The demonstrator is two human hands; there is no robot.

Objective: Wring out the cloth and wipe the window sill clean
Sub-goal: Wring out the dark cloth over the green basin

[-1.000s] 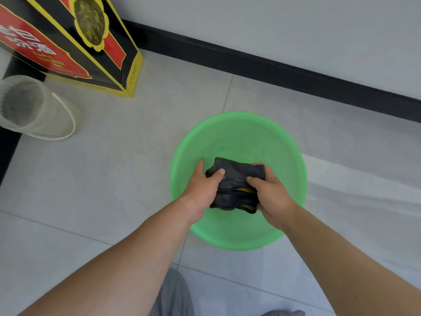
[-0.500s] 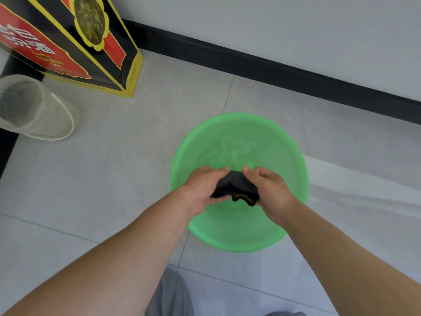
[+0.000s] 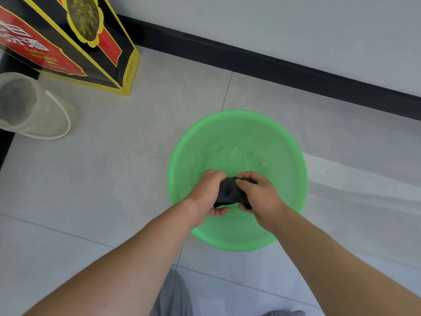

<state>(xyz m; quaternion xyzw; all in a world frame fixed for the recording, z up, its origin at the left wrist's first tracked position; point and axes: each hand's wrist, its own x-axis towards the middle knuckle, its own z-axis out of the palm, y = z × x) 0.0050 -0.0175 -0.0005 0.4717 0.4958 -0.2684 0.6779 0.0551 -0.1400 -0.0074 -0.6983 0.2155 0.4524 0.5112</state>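
A: A second back that cloth was a loose folded pad. Now it's scrunched into a tight wad, and both hands have rolled in over it!

B: Starting nearest: a grey trouser knee (image 3: 173, 297) at the bottom edge, with two bare forearms reaching up the frame.

A: Left hand (image 3: 205, 197) and right hand (image 3: 262, 197) sit side by side at centre, nearly touching. Each has its fingers and thumb curled hard round one end of the cloth (image 3: 227, 190).

B: So the cloth sits between them, over the near half of the green basin (image 3: 237, 133). Whether it clears the water I can't tell.

A: It's dark, almost black and creased, with only a small middle patch showing between the knuckles.

B: How will it handle?

A: I'd say soft, limp, heavy with water and a bit slick. It's best taken by the two ends, just like that, so the twist runs through the middle.

B: The water (image 3: 241, 153) looks rippled just beyond the hands.

A: Further out there are pale floor tiles (image 3: 114, 179) and a clear plastic tub (image 3: 34, 108) at the left edge. A black, red and yellow box (image 3: 68, 42) stands upper left, then black skirting (image 3: 273, 62) and the white wall (image 3: 296, 19) run along the top.
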